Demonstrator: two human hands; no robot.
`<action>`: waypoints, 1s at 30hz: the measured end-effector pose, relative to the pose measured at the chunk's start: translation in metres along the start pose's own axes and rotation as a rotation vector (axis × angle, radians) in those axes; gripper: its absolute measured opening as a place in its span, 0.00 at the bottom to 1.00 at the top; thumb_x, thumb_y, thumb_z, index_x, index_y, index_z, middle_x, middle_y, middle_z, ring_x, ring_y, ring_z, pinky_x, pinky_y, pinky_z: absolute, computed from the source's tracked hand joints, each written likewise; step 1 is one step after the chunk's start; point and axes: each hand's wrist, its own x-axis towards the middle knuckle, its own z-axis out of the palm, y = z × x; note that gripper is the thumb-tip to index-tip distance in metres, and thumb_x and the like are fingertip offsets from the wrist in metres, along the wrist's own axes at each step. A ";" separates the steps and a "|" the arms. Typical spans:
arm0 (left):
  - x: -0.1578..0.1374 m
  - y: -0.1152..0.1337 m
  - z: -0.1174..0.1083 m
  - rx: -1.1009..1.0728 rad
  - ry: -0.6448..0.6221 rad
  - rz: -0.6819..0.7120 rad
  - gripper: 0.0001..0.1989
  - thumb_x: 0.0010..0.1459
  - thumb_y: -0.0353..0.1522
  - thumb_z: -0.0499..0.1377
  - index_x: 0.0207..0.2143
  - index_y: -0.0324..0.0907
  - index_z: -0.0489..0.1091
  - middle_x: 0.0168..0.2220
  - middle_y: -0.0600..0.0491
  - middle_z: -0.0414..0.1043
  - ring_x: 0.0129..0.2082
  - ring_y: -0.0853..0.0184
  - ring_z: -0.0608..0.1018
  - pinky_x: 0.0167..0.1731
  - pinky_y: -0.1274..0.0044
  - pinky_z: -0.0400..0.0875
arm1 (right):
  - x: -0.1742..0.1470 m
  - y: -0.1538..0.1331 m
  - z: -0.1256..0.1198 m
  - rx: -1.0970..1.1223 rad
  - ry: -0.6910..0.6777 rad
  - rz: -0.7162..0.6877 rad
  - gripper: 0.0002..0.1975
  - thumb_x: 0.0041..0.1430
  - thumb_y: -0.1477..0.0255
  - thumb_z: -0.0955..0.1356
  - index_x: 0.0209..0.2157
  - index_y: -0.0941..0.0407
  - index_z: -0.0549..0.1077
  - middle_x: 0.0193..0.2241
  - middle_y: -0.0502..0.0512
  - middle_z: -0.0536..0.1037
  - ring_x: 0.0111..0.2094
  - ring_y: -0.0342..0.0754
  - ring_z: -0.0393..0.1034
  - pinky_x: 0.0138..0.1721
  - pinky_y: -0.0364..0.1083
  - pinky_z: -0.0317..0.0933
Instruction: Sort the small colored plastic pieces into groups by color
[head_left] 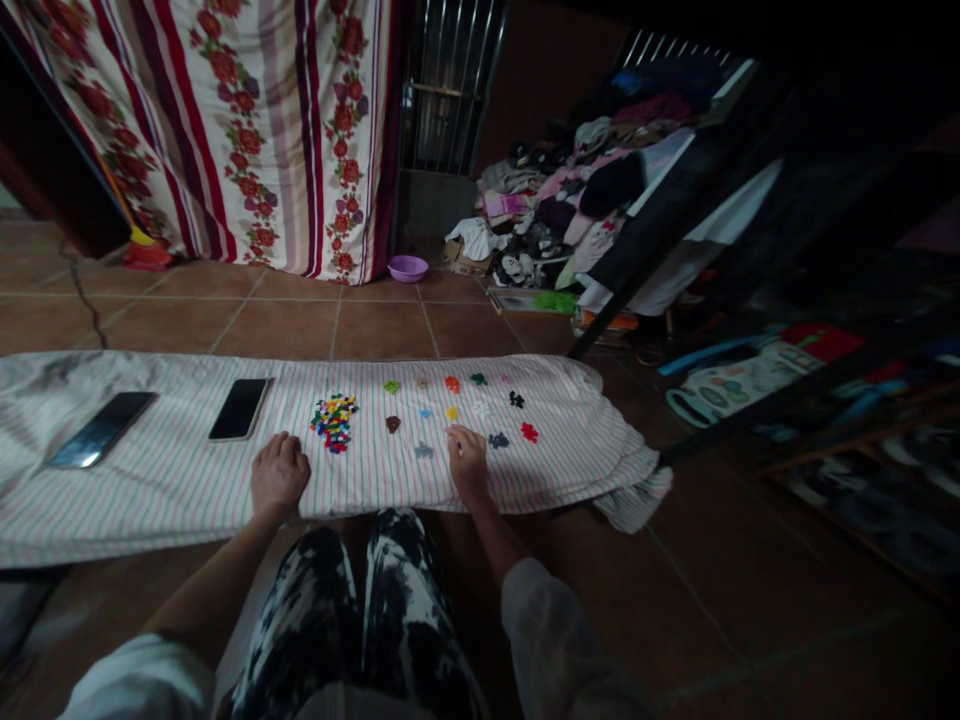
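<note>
My left hand (280,472) rests on the striped cloth (180,490), fingers curled under, with nothing seen in it. Just right of it lies a mixed heap of small coloured pieces (334,422), too small to name by kind. Over the right part of the cloth, my right hand (468,462) is closed in a pinch; whatever is between the fingertips is hidden. Its fingertips are just below a yellow pile (451,412). Around it lie single-colour piles: grey (424,451), dark blue-grey (498,440), light blue (425,412), white (481,408), red (529,432) and brown (393,424).
Two phones, one black (240,409) and one glossy (103,430), lie on the left of the cloth. More piles, such as green (391,386) and orange (451,384), line the far side. Beyond are a floral curtain (270,130), a purple basin (408,268) and heaped clothes (577,200).
</note>
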 end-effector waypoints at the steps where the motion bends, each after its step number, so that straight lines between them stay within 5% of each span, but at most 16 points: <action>1: 0.000 0.000 0.000 0.002 -0.003 -0.002 0.17 0.60 0.31 0.47 0.47 0.36 0.70 0.55 0.37 0.69 0.59 0.51 0.68 0.56 0.61 0.63 | 0.001 0.006 -0.005 -0.035 -0.022 0.023 0.14 0.63 0.75 0.60 0.41 0.57 0.77 0.43 0.60 0.78 0.49 0.51 0.68 0.54 0.52 0.57; 6: 0.000 -0.003 0.001 0.000 -0.014 0.017 0.17 0.58 0.30 0.48 0.46 0.37 0.70 0.54 0.36 0.69 0.57 0.51 0.69 0.55 0.60 0.64 | -0.002 0.022 -0.014 -0.155 -0.163 0.048 0.13 0.59 0.77 0.62 0.39 0.57 0.78 0.41 0.60 0.77 0.46 0.51 0.68 0.51 0.50 0.59; 13: 0.003 -0.014 -0.005 -0.006 -0.167 0.154 0.16 0.52 0.32 0.53 0.45 0.43 0.69 0.52 0.40 0.71 0.58 0.51 0.67 0.56 0.59 0.61 | -0.011 0.026 -0.011 -0.141 -0.125 0.028 0.12 0.59 0.77 0.62 0.35 0.56 0.77 0.36 0.58 0.75 0.41 0.51 0.67 0.47 0.48 0.60; 21: 0.005 -0.024 -0.035 0.172 -0.579 -0.102 0.34 0.53 0.51 0.55 0.56 0.38 0.63 0.64 0.33 0.56 0.65 0.40 0.56 0.55 0.51 0.60 | -0.014 0.036 -0.008 -0.109 -0.131 0.018 0.12 0.59 0.73 0.62 0.38 0.57 0.77 0.38 0.61 0.74 0.43 0.53 0.66 0.50 0.52 0.60; 30: 0.013 -0.014 -0.030 0.235 -0.613 -0.079 0.44 0.49 0.51 0.60 0.59 0.28 0.61 0.62 0.21 0.54 0.63 0.30 0.58 0.50 0.48 0.63 | -0.008 0.026 -0.012 0.027 0.007 -0.038 0.16 0.62 0.68 0.59 0.40 0.57 0.77 0.42 0.64 0.75 0.46 0.55 0.68 0.52 0.55 0.62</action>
